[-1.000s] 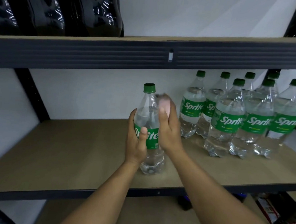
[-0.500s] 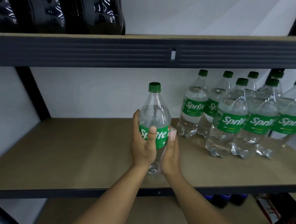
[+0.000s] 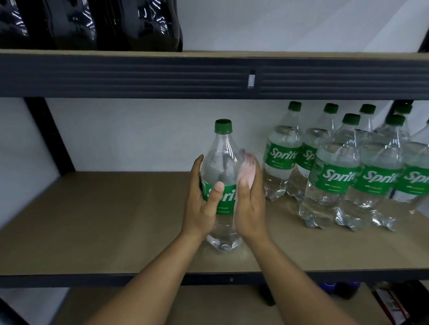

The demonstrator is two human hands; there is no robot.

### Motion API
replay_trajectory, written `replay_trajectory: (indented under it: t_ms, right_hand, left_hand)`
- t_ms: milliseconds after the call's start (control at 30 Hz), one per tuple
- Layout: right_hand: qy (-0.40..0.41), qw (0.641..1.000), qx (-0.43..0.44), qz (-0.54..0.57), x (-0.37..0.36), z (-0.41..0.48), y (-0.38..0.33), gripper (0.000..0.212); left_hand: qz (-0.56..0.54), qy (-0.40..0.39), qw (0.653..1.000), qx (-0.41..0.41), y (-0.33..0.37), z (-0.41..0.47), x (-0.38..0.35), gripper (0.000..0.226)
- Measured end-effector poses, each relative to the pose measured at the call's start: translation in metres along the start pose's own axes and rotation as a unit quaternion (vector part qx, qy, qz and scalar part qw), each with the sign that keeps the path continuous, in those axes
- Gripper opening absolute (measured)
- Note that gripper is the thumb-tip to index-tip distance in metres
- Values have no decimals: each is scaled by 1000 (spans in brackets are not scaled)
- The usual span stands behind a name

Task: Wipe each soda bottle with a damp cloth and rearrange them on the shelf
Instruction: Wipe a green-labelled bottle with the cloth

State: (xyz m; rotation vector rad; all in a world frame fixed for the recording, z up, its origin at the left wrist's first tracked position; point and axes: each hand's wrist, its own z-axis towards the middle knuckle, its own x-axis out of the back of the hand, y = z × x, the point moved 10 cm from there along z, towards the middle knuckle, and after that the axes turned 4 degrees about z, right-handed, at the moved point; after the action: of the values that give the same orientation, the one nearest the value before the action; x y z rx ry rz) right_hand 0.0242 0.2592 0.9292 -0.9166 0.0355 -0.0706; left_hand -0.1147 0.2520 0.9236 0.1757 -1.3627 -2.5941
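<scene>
The tan shelf carries a cluster of clear, green-capped bottles at its right and one more bottle upright near its middle.

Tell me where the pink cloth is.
In the head view, centre frame: the small pink cloth is in the right hand, pressed against the right side of the clear green-capped Sprite bottle that the left hand holds.

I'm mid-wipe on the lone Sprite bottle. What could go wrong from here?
The left hand grips the bottle only at its label; dampness from the pink cloth may let it slip. The right hand works close to the grouped bottles, so a wide stroke might topple one. It is also near the front edge of the shelf.
</scene>
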Motion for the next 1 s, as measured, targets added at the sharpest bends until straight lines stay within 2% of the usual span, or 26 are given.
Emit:
replay_trajectory:
  t_ms: [133,233,300,400,500,633,767,867,933,1000]
  right_hand:
    - [11,996,-87,32,3,-51,47,75]
    - [17,990,-132,56,6,-67,57,71]
    - [35,984,-154,83,11,-66,55,68]
    - [74,975,-172,117,25,-48,32,63]
    - [122,973,-137,139,59,-9,-7,49]
    - [138,984,-85,70,109,47,-55,53]
    - [102,993,-59,17,132,67,-78,29]
    - [103,994,-40,0,138,69,-77,17]
    - [149,988,-30,-23,145,71,-73,12]
    - [204,977,-47,-51,152,70,-66,13]
  left_hand:
    - [-10,-17,1000,-21,15,5,-7,72]
    - [-21,-39,999,-20,18,6,-20,63]
    - [-21,-63,998,-16,17,8,-32,67]
    - [18,-106,994,-23,15,12,-52,86]
    - [62,-152,986,-23,8,14,-73,96]
    - [70,-204,976,-30,9,13,-100,75]
    - [55,-245,968,-32,8,16,-112,66]
    - [62,-249,966,-40,8,15,-116,69]
    - [87,-240,966,-40,10,9,-122,70]
    - [169,-203,963,-46,14,2,-122,76]
